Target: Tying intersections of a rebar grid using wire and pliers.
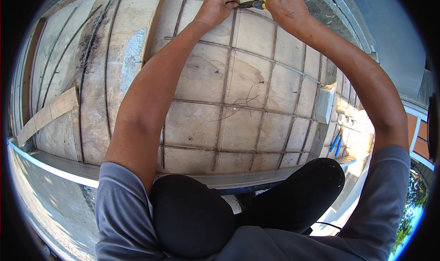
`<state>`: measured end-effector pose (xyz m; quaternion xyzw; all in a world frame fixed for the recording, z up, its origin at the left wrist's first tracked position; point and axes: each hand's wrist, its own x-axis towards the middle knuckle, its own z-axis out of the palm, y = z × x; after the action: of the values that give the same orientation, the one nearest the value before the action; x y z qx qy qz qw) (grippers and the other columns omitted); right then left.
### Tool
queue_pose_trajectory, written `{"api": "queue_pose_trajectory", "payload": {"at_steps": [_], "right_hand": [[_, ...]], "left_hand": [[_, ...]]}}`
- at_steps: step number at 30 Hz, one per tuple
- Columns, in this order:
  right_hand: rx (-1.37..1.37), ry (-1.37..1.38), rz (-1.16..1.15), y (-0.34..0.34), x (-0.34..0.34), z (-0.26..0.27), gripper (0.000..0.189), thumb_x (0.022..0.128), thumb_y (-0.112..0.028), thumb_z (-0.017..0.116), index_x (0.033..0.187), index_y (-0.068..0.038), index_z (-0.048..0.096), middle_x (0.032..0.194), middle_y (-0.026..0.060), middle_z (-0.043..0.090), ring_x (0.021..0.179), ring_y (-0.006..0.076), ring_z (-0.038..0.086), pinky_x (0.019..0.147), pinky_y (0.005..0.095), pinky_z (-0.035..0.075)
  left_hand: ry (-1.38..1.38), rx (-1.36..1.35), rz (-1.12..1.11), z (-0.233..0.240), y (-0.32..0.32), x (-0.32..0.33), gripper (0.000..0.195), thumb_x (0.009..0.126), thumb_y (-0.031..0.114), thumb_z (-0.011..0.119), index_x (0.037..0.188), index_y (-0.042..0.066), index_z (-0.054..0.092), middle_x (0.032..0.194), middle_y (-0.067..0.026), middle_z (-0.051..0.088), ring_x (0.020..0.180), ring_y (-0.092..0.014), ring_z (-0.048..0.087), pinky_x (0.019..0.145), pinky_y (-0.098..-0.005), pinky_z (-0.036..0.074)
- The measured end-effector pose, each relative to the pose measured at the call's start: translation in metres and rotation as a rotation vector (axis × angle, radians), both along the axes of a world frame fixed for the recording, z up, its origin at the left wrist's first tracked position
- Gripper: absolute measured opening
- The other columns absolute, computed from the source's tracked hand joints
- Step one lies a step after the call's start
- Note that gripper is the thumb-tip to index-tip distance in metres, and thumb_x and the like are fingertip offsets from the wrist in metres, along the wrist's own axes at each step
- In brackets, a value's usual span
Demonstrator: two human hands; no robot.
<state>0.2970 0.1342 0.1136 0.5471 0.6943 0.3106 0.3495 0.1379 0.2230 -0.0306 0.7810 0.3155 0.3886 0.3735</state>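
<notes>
A grid of thin steel rebar (pixel 226 75) lies over plywood panels (pixel 202 75) before me. At its far edge, my right hand (pixel 288 5) is closed around pliers (pixel 252 4) with yellow and dark blue handles, jaws pointing left. My left hand (pixel 219 9) has its thumb and fingers pinched on the grid beside the jaw tips, at a bar crossing. Any wire between those fingers is too small to make out. Loose pieces of thin tie wire (pixel 245 98) rest on the grid near its middle.
Several loose rebar rods (pixel 90 47) lie on plywood at the left, beyond a wooden divider (pixel 156 23). A plywood strip (pixel 51 114) slants there. Blue-handled pliers (pixel 336 144) lie at the right, past a light-coloured block (pixel 325 103). A metal edge beam (pixel 223 181) runs before my knees.
</notes>
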Motion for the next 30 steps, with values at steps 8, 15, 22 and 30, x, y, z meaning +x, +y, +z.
{"api": "queue_pose_trajectory", "payload": {"at_steps": [8,15,22,30], "right_hand": [[0.046,-0.102,0.156,-0.001,-0.006,-0.002,0.025,0.089,-0.025,0.060,0.091,-0.005,0.076,0.087,0.0146,0.071,0.086,0.0296,0.065,0.073,0.0514,0.045],[-0.036,-0.175,0.234,0.004,-0.014,0.015,0.025,0.088,-0.025,0.061,0.091,-0.005,0.076,0.092,0.0154,0.071,0.089,0.0296,0.064,0.076,0.0526,0.044],[-0.057,-0.167,0.186,0.007,-0.016,0.015,0.025,0.088,-0.022,0.060,0.093,-0.005,0.077,0.092,0.0157,0.071,0.091,0.0304,0.064,0.078,0.0536,0.044],[-0.131,-0.084,0.216,0.011,-0.014,0.020,0.018,0.085,-0.019,0.062,0.086,-0.009,0.076,0.084,0.0100,0.069,0.085,0.0258,0.062,0.076,0.0518,0.044]], "left_hand": [[-0.009,0.002,-0.010,-0.001,0.001,0.002,0.021,0.097,0.014,0.064,0.113,0.008,0.077,0.106,-0.0188,0.074,0.098,-0.035,0.071,0.094,-0.0404,0.054],[0.050,0.064,-0.068,-0.006,0.006,0.001,0.025,0.095,0.007,0.059,0.115,0.007,0.075,0.108,-0.0180,0.073,0.103,-0.036,0.069,0.099,-0.0421,0.052],[0.083,0.126,-0.063,-0.010,0.008,0.004,0.027,0.093,0.006,0.058,0.114,0.006,0.075,0.109,-0.0169,0.073,0.108,-0.034,0.066,0.103,-0.0421,0.049],[-0.110,0.251,-0.092,-0.012,0.012,0.006,0.015,0.082,0.000,0.062,0.093,0.000,0.072,0.090,-0.0233,0.069,0.090,-0.043,0.065,0.084,-0.0483,0.053]]}}
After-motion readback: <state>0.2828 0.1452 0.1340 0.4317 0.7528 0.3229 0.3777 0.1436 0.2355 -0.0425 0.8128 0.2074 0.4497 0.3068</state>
